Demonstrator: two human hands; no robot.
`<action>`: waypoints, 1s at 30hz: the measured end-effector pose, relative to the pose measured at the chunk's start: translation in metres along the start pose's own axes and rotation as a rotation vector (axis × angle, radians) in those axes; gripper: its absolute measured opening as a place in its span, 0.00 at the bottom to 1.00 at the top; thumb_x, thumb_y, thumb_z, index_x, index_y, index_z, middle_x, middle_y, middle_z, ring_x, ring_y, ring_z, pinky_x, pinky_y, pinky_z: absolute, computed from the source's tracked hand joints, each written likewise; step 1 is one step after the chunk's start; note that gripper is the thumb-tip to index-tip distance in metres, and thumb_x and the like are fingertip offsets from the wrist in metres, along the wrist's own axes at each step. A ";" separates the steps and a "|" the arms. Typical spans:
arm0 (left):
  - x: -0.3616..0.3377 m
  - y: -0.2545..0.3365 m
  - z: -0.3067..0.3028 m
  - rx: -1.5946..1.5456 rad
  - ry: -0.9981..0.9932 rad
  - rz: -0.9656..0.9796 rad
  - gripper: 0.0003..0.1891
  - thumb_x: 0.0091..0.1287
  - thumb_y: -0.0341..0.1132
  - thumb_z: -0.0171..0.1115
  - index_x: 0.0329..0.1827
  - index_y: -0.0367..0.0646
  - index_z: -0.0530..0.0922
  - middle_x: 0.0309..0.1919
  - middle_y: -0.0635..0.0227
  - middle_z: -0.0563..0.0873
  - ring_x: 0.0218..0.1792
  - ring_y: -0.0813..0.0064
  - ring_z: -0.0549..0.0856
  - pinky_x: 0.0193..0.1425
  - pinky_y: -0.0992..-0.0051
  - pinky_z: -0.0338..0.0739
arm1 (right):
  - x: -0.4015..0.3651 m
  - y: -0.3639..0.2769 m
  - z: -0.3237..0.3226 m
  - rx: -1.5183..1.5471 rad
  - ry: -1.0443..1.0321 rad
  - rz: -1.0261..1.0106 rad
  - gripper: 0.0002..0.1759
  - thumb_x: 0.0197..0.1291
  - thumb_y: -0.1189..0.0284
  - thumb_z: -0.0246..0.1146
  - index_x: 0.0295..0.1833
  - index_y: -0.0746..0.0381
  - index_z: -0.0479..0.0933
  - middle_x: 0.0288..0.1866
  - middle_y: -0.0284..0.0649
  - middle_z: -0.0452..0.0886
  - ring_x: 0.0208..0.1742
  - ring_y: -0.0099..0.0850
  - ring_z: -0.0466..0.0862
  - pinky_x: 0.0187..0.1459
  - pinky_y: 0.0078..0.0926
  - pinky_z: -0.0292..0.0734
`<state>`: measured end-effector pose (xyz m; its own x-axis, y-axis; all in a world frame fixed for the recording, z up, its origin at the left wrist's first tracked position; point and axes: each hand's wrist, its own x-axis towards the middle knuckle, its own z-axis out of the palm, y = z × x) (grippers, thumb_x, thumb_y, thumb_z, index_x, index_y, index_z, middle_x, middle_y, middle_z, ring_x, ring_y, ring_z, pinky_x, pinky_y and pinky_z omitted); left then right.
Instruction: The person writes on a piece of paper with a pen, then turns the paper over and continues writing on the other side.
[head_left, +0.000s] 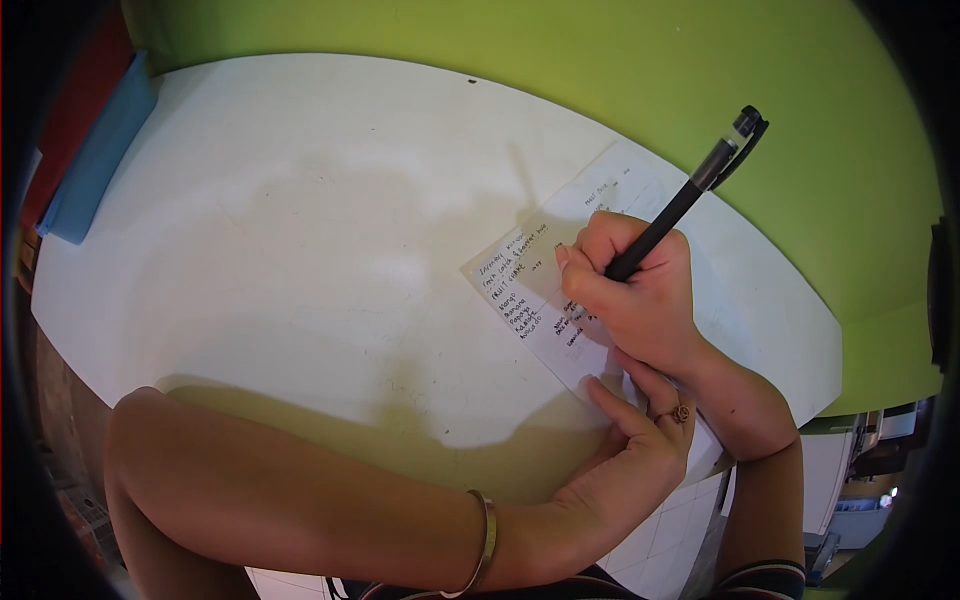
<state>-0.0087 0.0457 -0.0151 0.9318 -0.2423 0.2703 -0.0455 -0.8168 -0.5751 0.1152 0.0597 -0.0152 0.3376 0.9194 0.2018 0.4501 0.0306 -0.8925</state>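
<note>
My right hand [640, 295] is closed round a black pen [660, 237], which slants up to the right with its clip end in the air. The pen's tip is hidden behind my fingers. Beneath this hand lies a white sheet of paper [548, 352] bearing handwritten lists; words such as "Mango" and "Banana" can be read at its left side. My left hand [640, 440], with a ring on one finger, rests at the sheet's lower edge, its thumb and a finger stretched out on the paper. Part of the sheet is covered by both hands.
The white table [300, 270] has a curved edge and stands against a green wall [620, 60]. A blue container [100, 150] is at the far left. A bracelet [487, 545] circles my left wrist, and that forearm spans the table's near edge. Tiled floor [665, 530] shows below.
</note>
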 end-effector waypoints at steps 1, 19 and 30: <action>0.000 -0.003 0.000 0.005 -0.004 0.003 0.12 0.56 0.29 0.55 0.43 0.34 0.79 0.36 0.59 0.79 0.38 0.58 0.83 0.29 0.65 0.86 | 0.002 -0.001 0.000 -0.014 -0.003 -0.017 0.21 0.53 0.81 0.60 0.17 0.60 0.56 0.14 0.24 0.58 0.20 0.12 0.56 0.20 0.17 0.50; 0.000 0.005 0.005 0.006 0.049 -0.046 0.12 0.51 0.37 0.59 0.34 0.37 0.80 0.31 0.62 0.75 0.38 0.52 0.83 0.29 0.61 0.84 | 0.003 -0.005 0.000 -0.003 0.045 0.021 0.21 0.53 0.81 0.60 0.17 0.60 0.56 0.14 0.23 0.58 0.20 0.12 0.57 0.20 0.17 0.51; -0.001 0.002 0.004 0.003 0.063 -0.057 0.12 0.51 0.37 0.58 0.34 0.37 0.80 0.30 0.63 0.74 0.37 0.52 0.83 0.29 0.60 0.84 | 0.002 -0.001 0.001 -0.006 0.039 0.003 0.21 0.53 0.80 0.60 0.17 0.60 0.55 0.14 0.23 0.56 0.20 0.12 0.55 0.19 0.17 0.50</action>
<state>-0.0078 0.0464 -0.0195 0.9082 -0.2281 0.3509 0.0083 -0.8285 -0.5600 0.1142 0.0618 -0.0140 0.3708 0.9035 0.2151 0.4540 0.0257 -0.8906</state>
